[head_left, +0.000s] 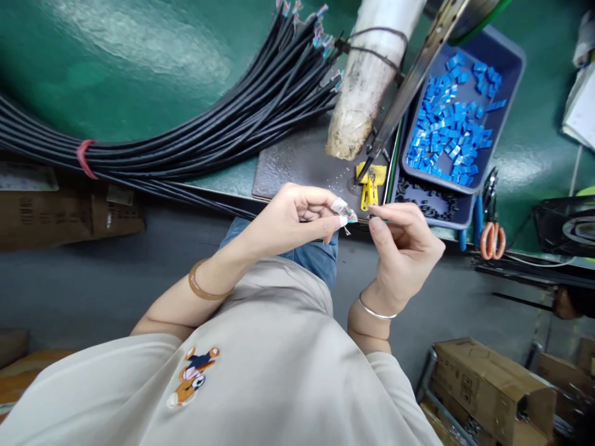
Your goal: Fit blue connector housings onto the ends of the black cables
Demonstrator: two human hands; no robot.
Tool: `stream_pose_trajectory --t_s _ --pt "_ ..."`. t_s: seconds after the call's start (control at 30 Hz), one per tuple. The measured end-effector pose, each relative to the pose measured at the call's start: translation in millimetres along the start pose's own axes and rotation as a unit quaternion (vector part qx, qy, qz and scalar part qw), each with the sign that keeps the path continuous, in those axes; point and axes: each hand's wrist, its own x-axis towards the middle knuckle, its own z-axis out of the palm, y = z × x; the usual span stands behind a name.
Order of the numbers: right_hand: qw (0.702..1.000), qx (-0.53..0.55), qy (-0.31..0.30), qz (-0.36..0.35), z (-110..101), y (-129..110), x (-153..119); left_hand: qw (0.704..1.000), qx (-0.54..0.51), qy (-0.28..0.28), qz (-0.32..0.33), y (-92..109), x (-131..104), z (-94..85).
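Fingers of the left hand (302,217), white wraps on their tips, pinch a small wire end (352,217) with pink and teal bits, at the centre of the frame; thin pale strands hang just below it. Just to its right, the thumb and forefinger of the right hand (404,248) are drawn close together near a tiny dark spot; whether they grip anything cannot be told.

Beyond the hands, a yellow tool (370,192) lies on a dark mat (297,162) at the edge of the green worktop (139,62). Black cables (209,139), bound by a red tie (85,159), sweep from the left edge to the upper middle, their coloured wire ends bared. At upper right, a bin (509,80) holds blue pieces (446,124), with orange-handled scissors (493,238) near its lower right corner.
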Motion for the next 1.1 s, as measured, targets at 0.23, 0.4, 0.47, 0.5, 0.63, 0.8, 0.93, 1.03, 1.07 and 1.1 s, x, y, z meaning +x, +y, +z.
stream_pose_trajectory --t_s 0.23,0.4,0.47,0.5,0.63,0.8,0.93,1.03,1.07,1.1 --pt "1.000 -0.026 -0.015 0.004 2 -7 -3 0.999 -0.005 0.014 -0.047 1 1 0.9" --pt "0.999 -0.029 -0.013 -0.004 2 -12 -6 0.997 -0.014 0.041 -0.070 -1 3 4.0" --pt "0.999 -0.042 -0.024 -0.013 1 -13 -8 0.997 -0.022 0.045 -0.066 -2 4 5.4" --pt "0.998 -0.048 -0.034 -0.020 0 -13 -8 0.997 -0.025 0.048 -0.060 -2 5 6.0" --pt "0.996 -0.062 -0.045 -0.041 0 -11 -10 0.997 -0.018 0.067 -0.035 -2 5 8.7" --pt "1.000 -0.023 0.014 0.013 7 -5 -10 0.994 0.036 0.101 0.003 -1 4 12.3" --pt "0.998 0.021 0.009 0.062 14 0 -10 0.992 0.050 0.103 0.043 0 6 14.9" --pt "0.997 0.020 0.001 0.071 17 1 -11 0.992 0.054 0.102 0.050 1 6 15.7" --pt "0.997 0.013 0.002 0.070 18 2 -12 0.992 0.055 0.103 0.052 1 7 15.8" --pt "0.997 0.008 0.003 0.070 18 2 -12 0.992 0.056 0.103 0.055 1 7 15.7"
